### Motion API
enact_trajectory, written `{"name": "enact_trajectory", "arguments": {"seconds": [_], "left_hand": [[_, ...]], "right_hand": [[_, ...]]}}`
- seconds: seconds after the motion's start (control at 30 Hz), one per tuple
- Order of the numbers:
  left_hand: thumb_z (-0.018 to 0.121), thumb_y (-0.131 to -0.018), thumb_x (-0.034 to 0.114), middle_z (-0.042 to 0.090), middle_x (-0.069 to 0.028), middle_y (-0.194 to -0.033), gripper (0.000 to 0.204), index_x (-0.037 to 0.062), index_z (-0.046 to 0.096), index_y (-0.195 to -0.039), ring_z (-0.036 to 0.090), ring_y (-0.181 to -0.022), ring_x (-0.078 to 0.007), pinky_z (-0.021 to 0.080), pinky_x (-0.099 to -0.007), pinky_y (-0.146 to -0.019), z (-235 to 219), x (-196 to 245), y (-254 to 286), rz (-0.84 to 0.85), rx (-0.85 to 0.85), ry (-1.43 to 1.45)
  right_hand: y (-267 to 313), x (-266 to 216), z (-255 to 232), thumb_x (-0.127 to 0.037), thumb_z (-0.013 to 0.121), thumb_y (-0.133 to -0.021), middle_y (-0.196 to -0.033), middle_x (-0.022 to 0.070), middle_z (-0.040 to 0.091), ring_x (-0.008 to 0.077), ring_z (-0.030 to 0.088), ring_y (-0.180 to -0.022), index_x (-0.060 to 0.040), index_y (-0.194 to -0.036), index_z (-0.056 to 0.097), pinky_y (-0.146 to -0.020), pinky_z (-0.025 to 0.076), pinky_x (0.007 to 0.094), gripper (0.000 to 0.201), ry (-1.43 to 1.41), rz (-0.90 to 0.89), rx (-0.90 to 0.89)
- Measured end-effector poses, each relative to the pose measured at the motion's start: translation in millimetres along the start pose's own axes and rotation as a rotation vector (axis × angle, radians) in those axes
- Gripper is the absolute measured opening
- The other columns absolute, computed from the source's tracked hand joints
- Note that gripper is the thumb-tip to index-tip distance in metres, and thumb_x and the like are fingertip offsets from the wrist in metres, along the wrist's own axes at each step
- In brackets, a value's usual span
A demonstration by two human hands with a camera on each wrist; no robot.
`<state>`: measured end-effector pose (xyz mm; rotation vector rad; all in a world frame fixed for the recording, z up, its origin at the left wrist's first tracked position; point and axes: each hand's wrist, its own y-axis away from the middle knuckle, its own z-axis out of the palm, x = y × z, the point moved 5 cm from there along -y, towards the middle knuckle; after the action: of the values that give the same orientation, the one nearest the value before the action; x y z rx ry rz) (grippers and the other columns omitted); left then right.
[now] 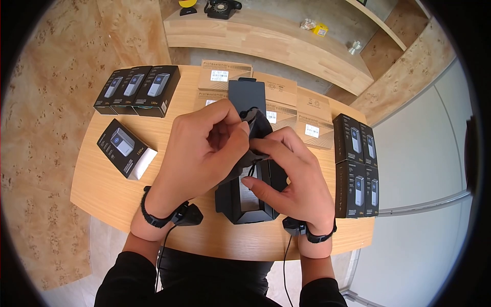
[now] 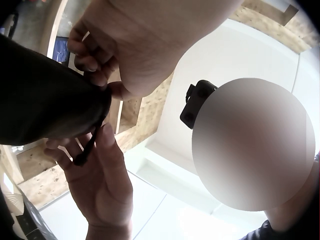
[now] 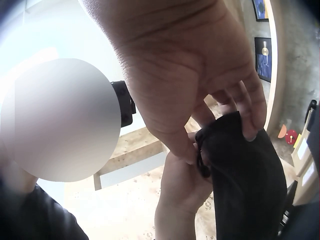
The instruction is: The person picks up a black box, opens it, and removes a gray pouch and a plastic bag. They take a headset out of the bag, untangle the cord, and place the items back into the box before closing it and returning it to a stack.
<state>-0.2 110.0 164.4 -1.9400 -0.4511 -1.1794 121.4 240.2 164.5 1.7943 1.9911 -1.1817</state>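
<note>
A black fabric pouch (image 1: 259, 123) with a dark cord is held between the hands above an opened black box (image 1: 234, 204). The left hand (image 1: 204, 153) pinches the pouch's edge between thumb and fingertips, its other fingers curled; the left wrist view has this hand (image 2: 142, 45) at the top, by the pouch's mouth (image 2: 102, 107). The right hand (image 1: 296, 179) has its fingers bent round the pouch, the thumb lower, beside the cord (image 1: 252, 169). In the right wrist view the right hand's (image 3: 195, 70) fingers lie partly behind the pouch (image 3: 245, 175).
Three dark product boxes (image 1: 134, 89) stand at the back left, with a single one (image 1: 125, 148) nearer. Brown cartons (image 1: 313, 113) are stacked behind the opened box. Several dark boxes (image 1: 355, 166) line the right edge. A wooden shelf (image 1: 266, 43) runs beyond the table.
</note>
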Motion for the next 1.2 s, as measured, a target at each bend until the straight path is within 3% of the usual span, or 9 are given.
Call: {"name": "enact_trajectory", "arguments": {"seconds": [0.33, 0.53, 0.73, 0.77, 0.87, 0.9, 0.97, 1.07, 1.2], "left_hand": [[0.069, -0.096, 0.005, 0.053, 0.0024, -0.066, 0.021, 0.0011, 0.056, -0.081, 0.045, -0.060, -0.0008, 0.035, -0.0215, -0.052, -0.1, -1.1, 1.0, 0.010, -0.031, 0.011], [0.070, -0.097, 0.007, 0.055, 0.0019, -0.067, 0.021, 0.0016, 0.057, -0.082, 0.047, -0.060, -0.0020, 0.037, -0.0220, -0.052, 1.5, 3.4, 2.2, 0.035, -0.035, 0.017], [0.073, -0.098, 0.015, 0.057, 0.0015, -0.067, 0.024, 0.0022, 0.059, -0.083, 0.049, -0.061, -0.0031, 0.040, -0.0216, -0.055, 2.7, 3.7, 0.1, 0.000, -0.024, 0.029], [0.074, -0.098, 0.017, 0.057, 0.0016, -0.068, 0.025, 0.0024, 0.059, -0.084, 0.050, -0.062, -0.0031, 0.040, -0.0213, -0.056, 1.6, 2.7, -1.3, -0.023, -0.020, 0.027], [0.077, -0.096, 0.024, 0.063, -0.0032, -0.083, 0.026, 0.0030, 0.062, -0.099, 0.055, -0.073, -0.0084, 0.046, -0.0252, -0.067, -1.8, -5.2, -4.4, -0.035, -0.047, -0.001], [0.078, -0.095, 0.022, 0.063, -0.0028, -0.090, 0.028, 0.0031, 0.062, -0.107, 0.056, -0.080, -0.0094, 0.045, -0.0262, -0.072, -0.3, -4.7, -4.1, -0.017, -0.038, -0.039], [0.078, -0.092, 0.020, 0.064, -0.0019, -0.104, 0.041, 0.0033, 0.062, -0.125, 0.059, -0.095, -0.0114, 0.044, -0.0282, -0.082, 4.3, -3.3, -3.3, 0.018, -0.018, -0.114], [0.088, -0.085, 0.036, 0.065, -0.0153, -0.125, 0.074, 0.0042, 0.055, -0.143, 0.063, -0.114, -0.0205, 0.051, -0.0344, -0.091, 14.3, -13.4, -3.1, 0.091, -0.139, -0.114], [0.090, -0.083, 0.036, 0.072, -0.0132, -0.118, 0.070, 0.0022, 0.062, -0.137, 0.067, -0.110, -0.0204, 0.052, -0.0344, -0.093, 33.5, -28.5, -4.7, 0.044, -0.443, 0.086]], "right_hand": [[-1.2, -0.3, -1.0, -0.020, 0.090, -0.081, -0.105, 0.0128, 0.057, 0.0321, 0.063, -0.088, -0.0024, -0.119, 0.068, -0.076, 0.054, 0.0376, 0.047, -0.038, -0.005, 0.036], [-0.4, -1.6, -5.0, -0.014, 0.091, -0.077, -0.103, 0.0120, 0.057, 0.0315, 0.062, -0.088, -0.0014, -0.104, 0.068, -0.075, 0.053, 0.0361, 0.037, -0.019, -0.036, 0.070], [3.9, 11.5, -14.8, 0.001, 0.080, -0.076, -0.112, 0.0116, 0.063, 0.0268, 0.064, -0.090, -0.0029, -0.089, 0.063, -0.081, 0.053, 0.0333, 0.022, -0.131, -0.087, 0.275], [5.2, 10.6, -19.5, 0.001, 0.077, -0.078, -0.119, 0.0135, 0.064, 0.0235, 0.065, -0.098, -0.0022, -0.088, 0.061, -0.088, 0.052, 0.0326, 0.019, -0.162, -0.079, 0.282], [8.3, 16.1, -31.3, 0.000, 0.074, -0.081, -0.121, 0.0168, 0.063, 0.0225, 0.062, -0.108, -0.0014, -0.087, 0.058, -0.097, 0.049, 0.0338, 0.017, -0.420, -0.116, 0.393], [11.3, 16.4, -34.0, -0.004, 0.073, -0.085, -0.125, 0.0200, 0.061, 0.0227, 0.059, -0.116, -0.0015, -0.085, 0.056, -0.105, 0.045, 0.0366, 0.017, -0.521, -0.049, 0.430], [14.7, 18.6, -42.7, -0.015, 0.073, -0.088, -0.127, 0.0228, 0.063, 0.0226, 0.060, -0.115, -0.0029, -0.083, 0.054, -0.103, 0.046, 0.0354, 0.023, -0.584, -0.020, 0.476], [15.6, 15.3, -49.9, -0.028, 0.072, -0.087, -0.126, 0.0262, 0.064, 0.0245, 0.063, -0.110, -0.0033, -0.083, 0.053, -0.097, 0.049, 0.0327, 0.031, -0.681, 0.025, 0.526], [16.3, 20.6, -52.7, -0.029, 0.065, -0.084, -0.127, 0.0312, 0.063, 0.0247, 0.065, -0.106, -0.0026, -0.086, 0.052, -0.094, 0.050, 0.0316, 0.029, -0.878, 0.068, 0.498]]}}
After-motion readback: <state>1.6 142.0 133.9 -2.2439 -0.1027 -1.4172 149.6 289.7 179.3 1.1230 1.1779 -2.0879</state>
